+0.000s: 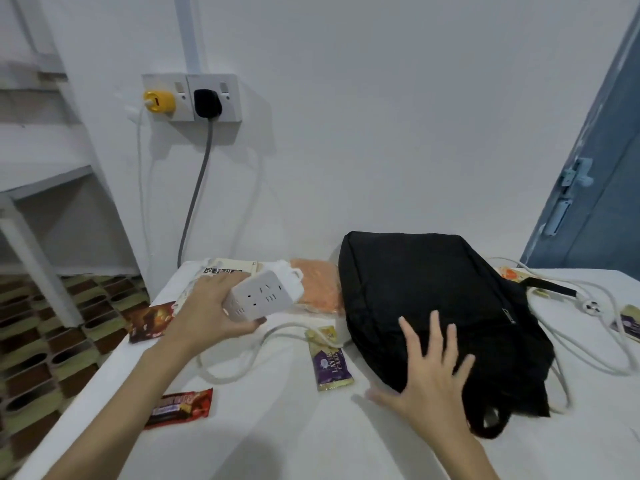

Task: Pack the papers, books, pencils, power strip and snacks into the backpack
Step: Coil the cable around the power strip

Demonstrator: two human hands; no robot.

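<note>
My left hand (pixel 211 315) grips a white cube-shaped power strip (pixel 265 292) just above the white table (pixel 277 438). Its white cable (pixel 239 372) loops across the table and runs under the black backpack (pixel 433 306), which lies flat and zipped on the right. My right hand (pixel 429 372) rests with spread fingers on the backpack's near edge. Snacks lie around: a purple layer-cake pack (pixel 330 362), a red chocolate bar (pixel 180 407) and a brown bar (pixel 149 320). A book (pixel 225 268) lies behind my left hand, an orange packet (pixel 317 285) beside it.
The cable's plug (pixel 590 306) and more snack packs (pixel 628 322) lie right of the backpack. A wall socket (pixel 192 97) with a yellow and a black plug sits above the table. White shelving (pixel 41 188) stands left, a blue door (pixel 595 188) right.
</note>
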